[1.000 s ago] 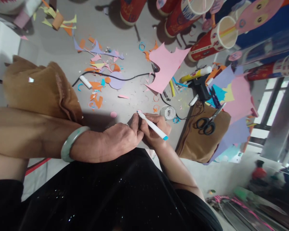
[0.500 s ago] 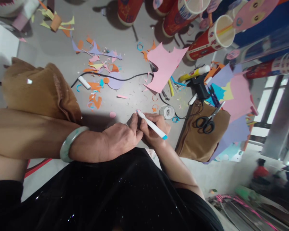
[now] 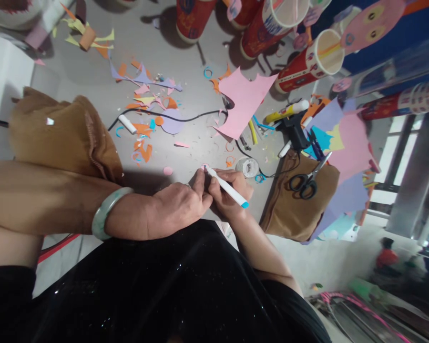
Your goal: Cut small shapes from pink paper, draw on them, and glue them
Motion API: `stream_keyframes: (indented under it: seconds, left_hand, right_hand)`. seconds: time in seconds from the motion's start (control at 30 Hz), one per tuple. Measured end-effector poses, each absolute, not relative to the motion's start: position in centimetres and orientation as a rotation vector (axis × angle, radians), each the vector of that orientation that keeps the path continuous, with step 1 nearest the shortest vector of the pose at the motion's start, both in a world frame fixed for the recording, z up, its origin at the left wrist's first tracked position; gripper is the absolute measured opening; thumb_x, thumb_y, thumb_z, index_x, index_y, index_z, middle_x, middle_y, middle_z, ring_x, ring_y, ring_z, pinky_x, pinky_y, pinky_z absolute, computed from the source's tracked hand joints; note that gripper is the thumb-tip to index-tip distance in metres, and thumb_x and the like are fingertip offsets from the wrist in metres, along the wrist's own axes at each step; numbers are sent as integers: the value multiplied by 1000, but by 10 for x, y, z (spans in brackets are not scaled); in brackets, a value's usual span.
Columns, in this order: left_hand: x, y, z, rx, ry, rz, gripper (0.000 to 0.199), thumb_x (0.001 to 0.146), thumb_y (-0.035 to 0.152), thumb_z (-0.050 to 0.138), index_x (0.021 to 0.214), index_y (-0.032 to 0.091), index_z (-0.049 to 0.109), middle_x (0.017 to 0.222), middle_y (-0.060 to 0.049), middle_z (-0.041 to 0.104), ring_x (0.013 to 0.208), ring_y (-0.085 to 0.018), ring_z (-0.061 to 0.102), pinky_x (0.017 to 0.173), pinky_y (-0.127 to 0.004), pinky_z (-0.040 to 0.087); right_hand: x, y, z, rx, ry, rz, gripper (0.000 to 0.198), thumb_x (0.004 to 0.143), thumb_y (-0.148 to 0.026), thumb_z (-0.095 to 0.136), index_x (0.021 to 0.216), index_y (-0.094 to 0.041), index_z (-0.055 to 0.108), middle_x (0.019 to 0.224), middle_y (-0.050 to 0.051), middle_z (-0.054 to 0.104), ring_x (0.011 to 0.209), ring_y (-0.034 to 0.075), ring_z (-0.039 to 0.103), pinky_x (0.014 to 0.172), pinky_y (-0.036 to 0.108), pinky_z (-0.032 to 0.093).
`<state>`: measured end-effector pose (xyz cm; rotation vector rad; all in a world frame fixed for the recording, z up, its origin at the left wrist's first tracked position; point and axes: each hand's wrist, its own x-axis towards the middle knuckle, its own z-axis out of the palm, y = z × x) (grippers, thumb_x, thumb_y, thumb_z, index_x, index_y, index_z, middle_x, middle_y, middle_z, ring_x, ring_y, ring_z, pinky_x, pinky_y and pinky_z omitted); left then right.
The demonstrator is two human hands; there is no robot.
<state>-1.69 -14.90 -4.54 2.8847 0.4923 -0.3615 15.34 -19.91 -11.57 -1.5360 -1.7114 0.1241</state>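
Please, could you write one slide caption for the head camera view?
Right hand holding a white marker beside the left hand, at a table scattered with colourful paper scraps.

Left grip (image 3: 178,208) pointing forward, right grip (image 3: 232,191) pinched

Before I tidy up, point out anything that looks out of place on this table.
Paper scraps lie strewn across the table, and a black cord snakes among them and seems to pass under the jagged pink sheet, where it could snag.
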Motion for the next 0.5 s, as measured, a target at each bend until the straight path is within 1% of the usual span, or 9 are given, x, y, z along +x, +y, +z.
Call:
stream_keyframes:
  seconds: [0.17, 0.37, 0.5]
  left_hand:
    - [-16, -149, -43, 2882, 495, -410, 56, 94, 4, 34, 144, 8, 58, 147, -34, 52, 59, -21, 72, 46, -30, 52]
    - [-12, -145, -37, 2806, 518, -490, 57, 95, 5, 35, 148, 9, 54, 148, -35, 49, 59, -23, 73, 45, -31, 52]
    - [-13, -146, -38, 2810, 514, -461, 58, 95, 4, 34, 150, 10, 53, 148, -35, 50, 59, -23, 74, 46, -31, 53]
  right_hand:
    - [153, -200, -116, -1522, -1696, 171, 15, 88, -19, 67, 96, -24, 56, 85, 2, 80, 77, 18, 80, 62, 26, 63]
    - [154, -201, -117, -1566, -1710, 162, 9, 91, -25, 64, 92, -25, 55, 82, 1, 78, 77, 18, 80, 57, 26, 63]
    - [154, -202, -116, -1541, -1691, 192, 12, 89, -22, 66, 92, -25, 54, 80, 0, 78, 78, 19, 80, 59, 26, 63]
